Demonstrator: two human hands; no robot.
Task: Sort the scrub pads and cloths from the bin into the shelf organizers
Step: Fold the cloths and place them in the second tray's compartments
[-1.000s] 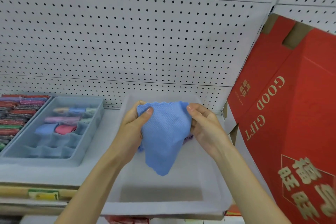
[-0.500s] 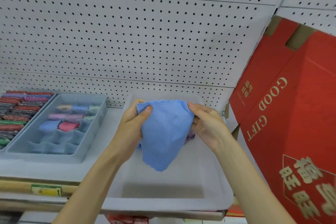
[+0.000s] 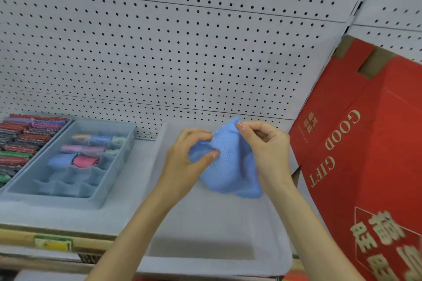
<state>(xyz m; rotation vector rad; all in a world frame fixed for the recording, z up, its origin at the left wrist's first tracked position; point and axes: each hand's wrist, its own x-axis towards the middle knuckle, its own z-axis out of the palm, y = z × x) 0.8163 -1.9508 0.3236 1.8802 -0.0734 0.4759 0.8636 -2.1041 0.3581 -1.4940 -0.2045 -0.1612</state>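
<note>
White perforated pegboard (image 3: 182, 52) backs the shelf (image 3: 133, 180), and a red carton (image 3: 376, 143) leans in at the right. The pale bin (image 3: 205, 267) sits on the shelf in the middle. Just left of it lies the grey-blue organizer (image 3: 57, 199), its long axis running near to far, with rolled cloths in its far cells. At the far left edge is the scrub-pad tray (image 3: 20, 141), packed with coloured pads.

The blue cloth (image 3: 228, 166) hangs above the far half of the bin, bunched between both hands, with its loose end drooping toward the bin floor. The left hand (image 3: 182, 162) pinches its left fold between thumb and fingers (image 3: 215, 154). The right hand (image 3: 267, 150) has its fingers closed on the top far corner, which lifts that corner into a peak.

The step looks like folding or rolling the cloth before it is placed. The organizer lies to the left of the cloth and the left hand is the nearer one to it, so the carry would probably go leftward over the bin's left wall. Room seems most likely in the near cells. The cloth is limp, and a loose roll could spring open once it is let go.
</note>
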